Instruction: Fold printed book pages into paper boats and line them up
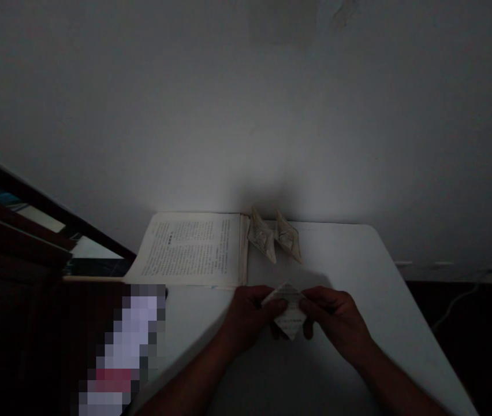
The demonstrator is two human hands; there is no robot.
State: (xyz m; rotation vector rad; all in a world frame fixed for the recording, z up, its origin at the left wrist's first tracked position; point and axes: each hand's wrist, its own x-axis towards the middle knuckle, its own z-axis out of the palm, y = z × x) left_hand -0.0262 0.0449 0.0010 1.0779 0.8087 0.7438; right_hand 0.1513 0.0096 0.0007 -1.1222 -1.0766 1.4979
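Note:
Both my hands meet over a white table (358, 277) in dim light. My left hand (248, 315) and my right hand (335, 320) each pinch one side of a small folded piece of printed paper (288, 309), a diamond shape with its point hanging down. Fingers of both hands are closed on it. Two folded paper figures (274, 236) made of the same printed paper stand at the far edge of the table, close to the wall. An open book (194, 247) with printed pages lies to their left.
A plain wall rises right behind the table. Dark wooden furniture (16, 242) fills the left side. A blurred-out patch (129, 346) covers something at the lower left. The floor at the right is dark, with a pale cable (454, 306) on it.

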